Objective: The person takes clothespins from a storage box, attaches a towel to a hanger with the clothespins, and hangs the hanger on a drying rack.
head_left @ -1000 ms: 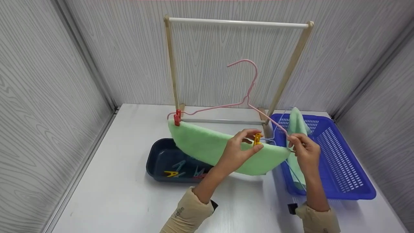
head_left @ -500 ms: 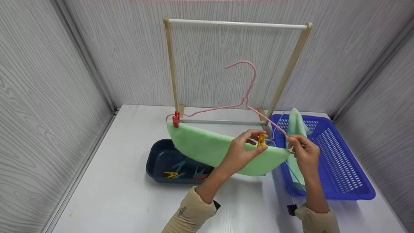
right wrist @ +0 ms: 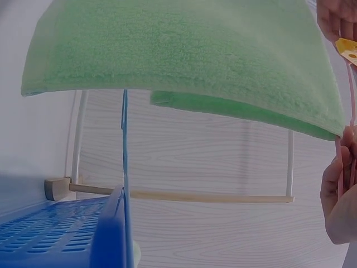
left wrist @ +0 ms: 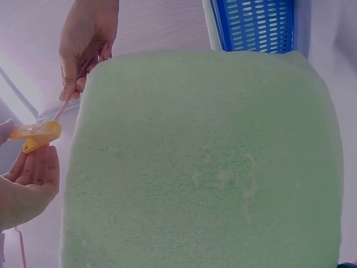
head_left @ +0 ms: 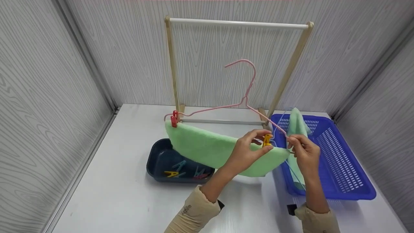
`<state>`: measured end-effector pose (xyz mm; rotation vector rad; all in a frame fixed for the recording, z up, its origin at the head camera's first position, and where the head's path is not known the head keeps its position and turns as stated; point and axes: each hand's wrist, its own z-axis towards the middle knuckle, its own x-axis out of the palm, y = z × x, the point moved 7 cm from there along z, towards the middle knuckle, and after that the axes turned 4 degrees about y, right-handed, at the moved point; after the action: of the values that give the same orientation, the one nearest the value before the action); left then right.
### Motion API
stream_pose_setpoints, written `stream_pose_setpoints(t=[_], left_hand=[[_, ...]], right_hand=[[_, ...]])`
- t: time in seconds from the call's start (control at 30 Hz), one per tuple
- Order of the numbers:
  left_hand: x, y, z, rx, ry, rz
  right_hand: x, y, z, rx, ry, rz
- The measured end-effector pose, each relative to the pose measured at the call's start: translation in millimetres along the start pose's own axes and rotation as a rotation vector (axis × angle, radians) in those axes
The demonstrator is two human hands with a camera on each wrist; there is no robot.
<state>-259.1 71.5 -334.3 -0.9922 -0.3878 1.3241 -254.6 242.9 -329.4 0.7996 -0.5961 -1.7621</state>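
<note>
Pinching one yellow peg (head_left: 267,140) in my left grip (head_left: 245,153), one pink hanger (head_left: 248,89) in my right grip (head_left: 305,152), I see its draped towel (head_left: 200,142) hiding part of one tub (head_left: 158,160); one rack (head_left: 239,23) behind; one basket (head_left: 351,194) with a second towel (head_left: 295,126).

Two hands, one left hand (head_left: 243,154) and one right hand (head_left: 305,153), are showing. Two hangers, one pink hanger (head_left: 249,89) and one blue hanger (right wrist: 125,151), are appearing alongside two green cloths: one clipped cloth (head_left: 203,145) and one basket cloth (head_left: 295,123). One red clothespin (head_left: 174,121) and one yellow clothespin (head_left: 266,140) are showing outside one dark tray (head_left: 160,158), where further clothespins (head_left: 179,165) are overlapping beyond sure count. One blue basket (head_left: 343,161) and one rack (head_left: 239,23) are standing on one table (head_left: 113,194).
</note>
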Motion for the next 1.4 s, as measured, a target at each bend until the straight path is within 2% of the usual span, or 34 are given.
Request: stream_pose_setpoints(t=[0.47,0.73,1.13,1.3,1.4], left_hand=[[11.7,1.5,3.3,0.026,0.008,-0.014],[17.0,0.6,5.5,0.012,0.018,-0.019],[25.1,-4.7,10.8,0.052,0.032,0.014],[26.9,-4.0,11.7,0.062,0.029,0.03],[26.7,-4.8,11.4,0.067,0.021,0.037]], right_hand=[[0.4,-5.3,-1.5,-0.014,-0.005,0.026],[2.4,4.0,0.2,-0.012,-0.004,-0.039],[-2.2,-26.7,-2.7,-0.016,-0.002,-0.002],[-1.1,-24.8,-1.6,-0.01,-0.004,-0.01],[1.1,-16.1,-0.3,-0.018,0.001,-0.003]])
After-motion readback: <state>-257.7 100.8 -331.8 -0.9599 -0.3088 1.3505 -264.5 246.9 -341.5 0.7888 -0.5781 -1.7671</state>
